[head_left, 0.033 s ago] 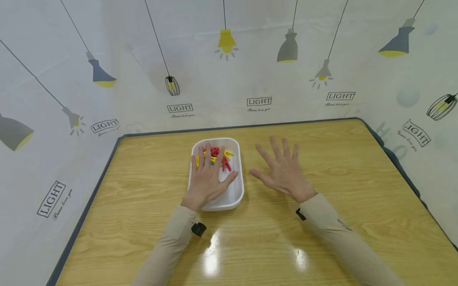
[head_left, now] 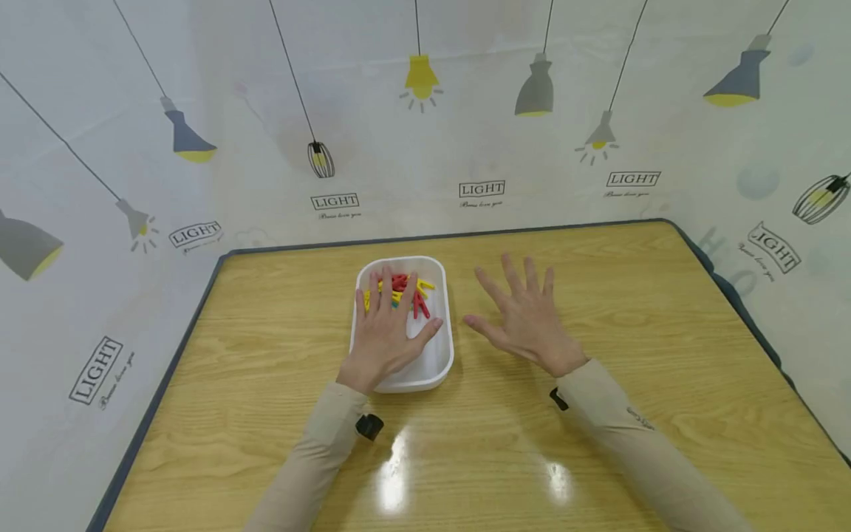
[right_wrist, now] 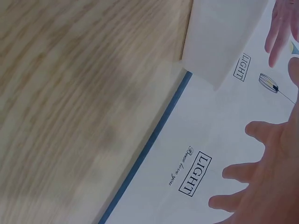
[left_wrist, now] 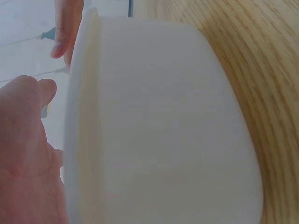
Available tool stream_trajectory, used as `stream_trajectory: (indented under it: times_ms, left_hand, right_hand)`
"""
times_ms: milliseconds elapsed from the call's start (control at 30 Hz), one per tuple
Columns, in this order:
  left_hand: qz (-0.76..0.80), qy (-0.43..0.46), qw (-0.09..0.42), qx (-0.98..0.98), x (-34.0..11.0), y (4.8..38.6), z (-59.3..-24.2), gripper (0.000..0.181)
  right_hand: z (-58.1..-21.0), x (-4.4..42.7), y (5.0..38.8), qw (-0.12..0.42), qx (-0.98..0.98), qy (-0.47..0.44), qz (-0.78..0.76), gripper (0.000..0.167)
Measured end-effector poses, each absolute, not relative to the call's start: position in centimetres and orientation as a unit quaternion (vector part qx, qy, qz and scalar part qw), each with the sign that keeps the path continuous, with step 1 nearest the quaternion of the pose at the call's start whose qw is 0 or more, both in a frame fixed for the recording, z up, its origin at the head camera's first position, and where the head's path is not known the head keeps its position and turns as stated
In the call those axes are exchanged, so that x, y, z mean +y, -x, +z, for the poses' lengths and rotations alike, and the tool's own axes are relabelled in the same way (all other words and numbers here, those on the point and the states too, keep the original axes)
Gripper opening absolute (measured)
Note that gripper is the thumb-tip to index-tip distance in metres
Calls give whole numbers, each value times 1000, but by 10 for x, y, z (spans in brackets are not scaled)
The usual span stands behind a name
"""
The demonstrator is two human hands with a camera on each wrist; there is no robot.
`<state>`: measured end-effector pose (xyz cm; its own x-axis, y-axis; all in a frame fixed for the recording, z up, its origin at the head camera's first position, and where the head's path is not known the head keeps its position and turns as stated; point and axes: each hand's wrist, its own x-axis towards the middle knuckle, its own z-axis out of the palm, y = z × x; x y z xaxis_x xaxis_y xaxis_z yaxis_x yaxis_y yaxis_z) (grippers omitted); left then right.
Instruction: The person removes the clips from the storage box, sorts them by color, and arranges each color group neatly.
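Observation:
A white tray (head_left: 435, 362) stands on the table with several red and yellow clothespins (head_left: 422, 303) at its far end, plus a bit of green. Over the tray, the left hand (head_left: 385, 332) is spread palm down, partly covering the clothespins. In the left wrist view that hand (left_wrist: 28, 154) is beside and above the rim of the tray (left_wrist: 163, 116). To the right of the tray, the right hand (head_left: 532, 321) is spread over the table, fingers apart, holding nothing. The right wrist view shows its fingers (right_wrist: 243, 172) off the table surface.
The wooden table (head_left: 266, 355) has a dark blue edge strip. Behind it hangs a white backdrop (head_left: 379, 199) printed with lamps and lettering. Each wrist wears a small black device, the left one (head_left: 368, 426) and the right one (head_left: 558, 399).

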<state>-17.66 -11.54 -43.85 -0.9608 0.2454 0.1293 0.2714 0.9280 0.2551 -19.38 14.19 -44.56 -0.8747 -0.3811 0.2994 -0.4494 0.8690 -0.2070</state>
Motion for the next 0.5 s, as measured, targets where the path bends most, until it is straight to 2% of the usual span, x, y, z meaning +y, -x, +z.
stream_trajectory:
  times_ms: [267,500]
  left_hand:
    - [-138,130,42,-981,-117,173,-437,86]
    - [-145,115,32,-982,-123,172,-435,87]
  right_hand:
    - [-444,142,190,114,-961,-208,139,84]
    - [-434,135,190,132,-955,-220,152,79]
